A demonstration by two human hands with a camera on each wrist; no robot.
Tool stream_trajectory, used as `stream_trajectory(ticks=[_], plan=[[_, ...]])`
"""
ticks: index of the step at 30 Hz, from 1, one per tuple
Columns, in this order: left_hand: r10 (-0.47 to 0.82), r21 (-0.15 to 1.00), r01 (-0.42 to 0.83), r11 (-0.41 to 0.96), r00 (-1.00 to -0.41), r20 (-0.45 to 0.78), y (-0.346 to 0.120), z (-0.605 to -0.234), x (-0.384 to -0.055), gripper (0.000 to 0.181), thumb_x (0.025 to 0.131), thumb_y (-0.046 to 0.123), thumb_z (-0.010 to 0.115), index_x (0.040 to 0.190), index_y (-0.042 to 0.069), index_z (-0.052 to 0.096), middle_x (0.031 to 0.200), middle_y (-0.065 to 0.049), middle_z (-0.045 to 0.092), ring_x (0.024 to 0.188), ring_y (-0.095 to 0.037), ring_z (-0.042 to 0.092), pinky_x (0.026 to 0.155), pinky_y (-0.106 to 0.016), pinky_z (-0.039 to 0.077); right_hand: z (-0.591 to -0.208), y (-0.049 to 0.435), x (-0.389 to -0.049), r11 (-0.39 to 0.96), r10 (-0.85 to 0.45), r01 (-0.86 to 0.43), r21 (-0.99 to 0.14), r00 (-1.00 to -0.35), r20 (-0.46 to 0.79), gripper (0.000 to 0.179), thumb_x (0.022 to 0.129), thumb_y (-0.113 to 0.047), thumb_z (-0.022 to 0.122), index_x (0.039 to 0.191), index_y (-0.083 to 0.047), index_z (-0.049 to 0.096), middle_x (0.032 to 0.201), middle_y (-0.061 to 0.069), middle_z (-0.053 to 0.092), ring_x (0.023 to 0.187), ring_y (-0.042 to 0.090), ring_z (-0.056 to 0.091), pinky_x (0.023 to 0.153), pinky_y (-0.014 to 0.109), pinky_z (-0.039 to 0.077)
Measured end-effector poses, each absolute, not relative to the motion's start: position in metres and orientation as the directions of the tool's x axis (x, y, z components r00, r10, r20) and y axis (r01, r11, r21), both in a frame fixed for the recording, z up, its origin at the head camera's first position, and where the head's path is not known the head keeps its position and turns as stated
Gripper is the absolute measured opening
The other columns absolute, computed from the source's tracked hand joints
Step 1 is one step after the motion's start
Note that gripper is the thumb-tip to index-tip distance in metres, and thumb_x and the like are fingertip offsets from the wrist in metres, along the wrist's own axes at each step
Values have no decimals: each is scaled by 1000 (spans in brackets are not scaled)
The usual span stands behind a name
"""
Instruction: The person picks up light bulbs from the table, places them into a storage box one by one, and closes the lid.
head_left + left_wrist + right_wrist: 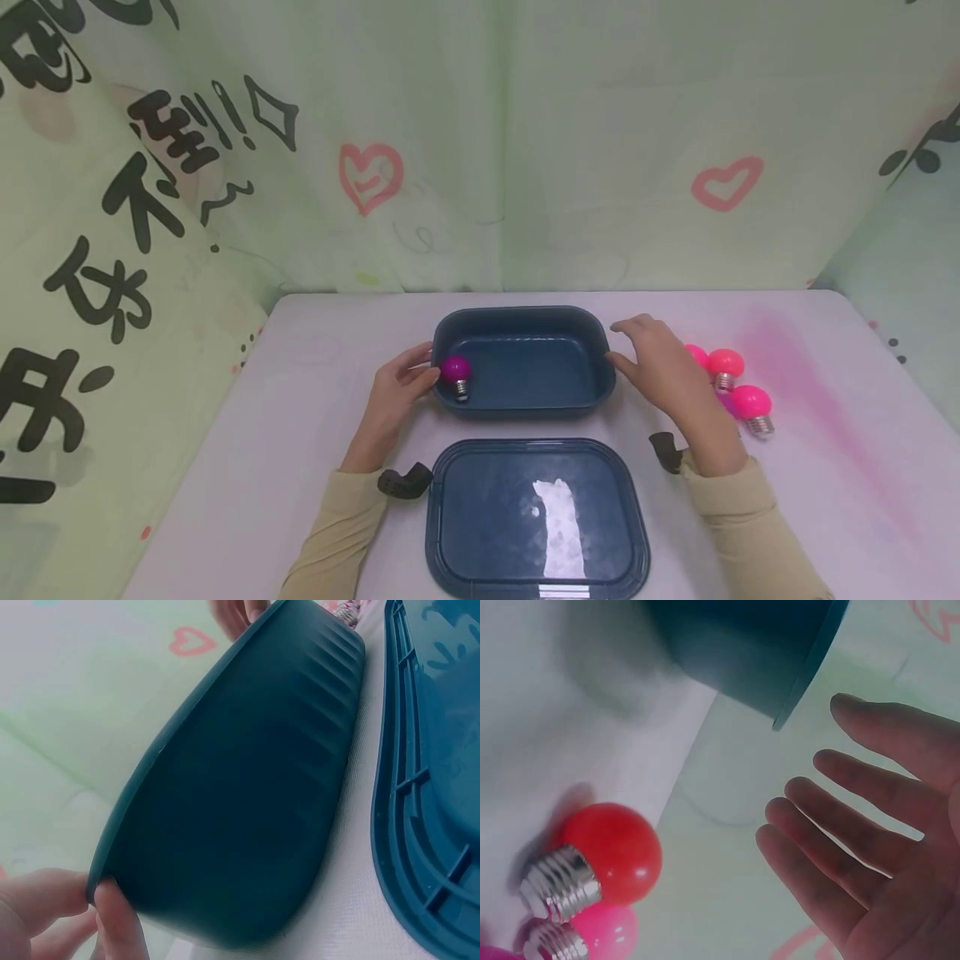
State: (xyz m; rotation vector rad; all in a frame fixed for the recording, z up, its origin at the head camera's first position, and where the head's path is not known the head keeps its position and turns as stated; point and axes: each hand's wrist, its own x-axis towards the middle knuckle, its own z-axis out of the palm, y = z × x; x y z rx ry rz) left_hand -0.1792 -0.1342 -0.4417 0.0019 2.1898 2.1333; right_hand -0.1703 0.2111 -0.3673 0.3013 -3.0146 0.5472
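Note:
A dark blue rectangular box [536, 400] stands on the table, its inside facing up. At its left end my left hand [397, 396] pinches the rim between thumb and fingers, as the left wrist view shows closely. Inside the box, by that end, lies a purple light bulb [455, 369] with a metal screw base. My right hand [660, 367] is beside the box's right end, fingers extended and spread, holding nothing. In the right wrist view a gap separates its fingertips from the box [742, 660].
A dark blue lid [502, 517] lies on the table in front of the box. To the right of my right hand several bulbs are grouped, among them a red bulb [726, 362] and a pink bulb [752, 402]. Printed curtains [600, 125] hang behind the table.

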Motion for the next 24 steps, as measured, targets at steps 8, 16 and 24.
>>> stream_trajectory(ticks=[8,16,24], plan=[[58,998,-55,35,-997,-57,-135,-442,-180,49,92,3,67,140,0,53,135,-23,55,104,-12,60,78,-19,54,-372,226,-173,926,-157,-166,-340,-986,54,46,91,-10,68,131,8,55,129,32,52,116,47,53,95,58,49],[56,997,-43,58,-997,-46,-134,-445,-181,47,92,3,67,138,2,56,133,-22,58,107,-18,62,78,-21,54,-377,236,-171,933,-131,-133,-334,-991,30,47,89,-10,70,129,10,55,126,34,53,117,50,51,94,59,49],[57,997,-41,68,-997,-45,-134,-443,-181,47,92,3,67,138,3,56,132,-21,58,106,-16,62,79,-22,54,-383,243,-170,926,-129,-132,-354,-991,32,45,88,-6,71,127,11,56,122,34,55,113,49,52,92,59,50]])
